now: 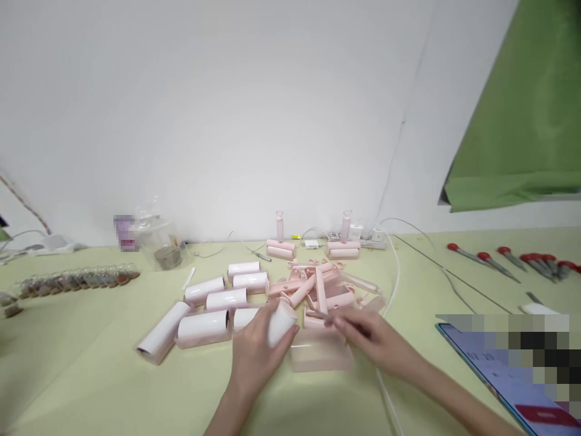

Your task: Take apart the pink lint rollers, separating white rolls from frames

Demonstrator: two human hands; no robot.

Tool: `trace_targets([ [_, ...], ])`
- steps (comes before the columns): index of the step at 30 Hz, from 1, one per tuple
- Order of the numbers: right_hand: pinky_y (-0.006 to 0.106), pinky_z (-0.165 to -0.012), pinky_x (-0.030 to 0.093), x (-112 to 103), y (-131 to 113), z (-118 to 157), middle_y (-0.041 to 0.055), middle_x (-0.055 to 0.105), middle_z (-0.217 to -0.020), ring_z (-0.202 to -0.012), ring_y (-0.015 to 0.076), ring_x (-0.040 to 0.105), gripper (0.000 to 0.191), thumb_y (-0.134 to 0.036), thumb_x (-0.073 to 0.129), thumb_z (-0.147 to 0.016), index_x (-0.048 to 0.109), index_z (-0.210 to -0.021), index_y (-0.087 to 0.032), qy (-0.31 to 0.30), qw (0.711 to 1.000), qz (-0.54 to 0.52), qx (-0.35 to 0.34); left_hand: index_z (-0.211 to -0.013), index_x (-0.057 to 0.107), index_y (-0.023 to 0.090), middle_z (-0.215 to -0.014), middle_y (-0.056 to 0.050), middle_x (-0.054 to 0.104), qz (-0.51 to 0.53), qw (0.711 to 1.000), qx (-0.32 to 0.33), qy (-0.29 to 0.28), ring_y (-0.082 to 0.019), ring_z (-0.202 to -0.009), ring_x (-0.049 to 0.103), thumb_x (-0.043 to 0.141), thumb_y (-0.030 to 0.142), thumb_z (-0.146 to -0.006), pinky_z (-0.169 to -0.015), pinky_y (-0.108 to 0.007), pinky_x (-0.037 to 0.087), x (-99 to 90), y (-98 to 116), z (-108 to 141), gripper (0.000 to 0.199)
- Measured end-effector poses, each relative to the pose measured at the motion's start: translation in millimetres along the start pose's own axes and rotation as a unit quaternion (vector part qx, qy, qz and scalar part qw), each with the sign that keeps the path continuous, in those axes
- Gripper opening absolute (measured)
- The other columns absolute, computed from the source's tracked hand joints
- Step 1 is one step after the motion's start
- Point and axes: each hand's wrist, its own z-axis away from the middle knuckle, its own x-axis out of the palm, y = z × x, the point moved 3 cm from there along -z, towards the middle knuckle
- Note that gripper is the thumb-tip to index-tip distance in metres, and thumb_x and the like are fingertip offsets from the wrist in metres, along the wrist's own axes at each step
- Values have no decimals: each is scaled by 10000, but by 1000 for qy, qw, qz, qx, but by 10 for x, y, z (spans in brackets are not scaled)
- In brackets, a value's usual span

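My left hand [256, 342] is wrapped round a white lint roller refill [281, 321], tilted up with its end facing away. My right hand [367, 336] pinches a thin greyish tool [321, 315]; motion blur hides its exact kind. Just below the tool lies a translucent pinkish cover [321, 357] on the table. Beyond both hands is a heap of pink lint roller parts [320, 287], handles and frames among them. Several white lint rolls [204, 328] lie on their sides to the left of my left hand.
Two pink lint rollers [344, 249] stand by the wall near a power strip [372, 243]. A white cable [396, 278] runs down right of my right hand. A phone [503, 375] and red-ended tools [499, 266] lie right; small jars [82, 278] line the left.
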Motion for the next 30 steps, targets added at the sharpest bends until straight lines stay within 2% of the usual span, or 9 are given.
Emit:
trace_targets([
  [2,245,-488,369,111,11,210,18,566,-582,-533,164,501,373,-425,348,-865,633,-741,-220,-2,1000,-14,4,-1011,618,277,-958,-43,683,5,999,29,-13,-254,-847,638,684,314,-633,-717,-293,470,28,-18,43,386],
  [5,252,-479,375,214,62,355,19,583,-585,-516,172,506,335,-419,375,-854,639,-755,-238,-6,1000,-18,11,-1051,611,283,-945,-50,687,11,999,40,-27,-256,-824,642,687,308,-630,-697,-291,484,58,-22,82,428],
  [11,239,-469,344,226,65,364,14,544,-579,-499,153,466,338,-387,349,-875,583,-691,-226,-9,1000,-18,23,-1016,638,275,-949,-49,687,30,999,6,-32,-259,-832,639,708,303,-601,-722,-294,490,56,-13,82,421],
  [17,230,-474,284,231,45,376,-19,410,-535,-487,128,385,361,-370,307,-894,457,-607,-209,-34,999,-5,33,-1056,613,270,-929,-46,691,-17,998,52,-38,-233,-769,650,684,294,-635,-659,-267,491,70,9,105,428],
  [20,233,-470,268,244,46,378,-26,370,-528,-479,125,360,380,-389,288,-894,427,-590,-208,-44,998,-10,43,-1060,612,276,-931,-42,691,-16,998,47,-35,-232,-772,649,688,295,-633,-654,-262,486,70,19,107,433],
  [23,235,-465,265,233,61,379,-29,360,-512,-466,125,364,399,-414,279,-890,499,-622,-214,-48,997,-4,62,-1014,642,275,-892,-49,699,15,999,2,-40,-242,-737,645,709,308,-596,-647,-274,483,56,12,95,425],
  [26,235,-444,252,197,77,387,-39,320,-456,-424,127,345,412,-443,287,-880,606,-712,-243,-66,994,11,89,-978,661,287,-840,-46,709,23,997,-28,-70,-253,-738,647,723,315,-567,-679,-290,485,36,17,78,417],
  [30,233,-430,239,140,66,394,-35,346,-434,-408,123,329,428,-454,293,-873,644,-728,-258,-86,991,24,103,-995,648,320,-866,-30,709,-40,991,20,-129,-267,-775,655,694,327,-606,-689,-303,492,20,69,65,392],
])
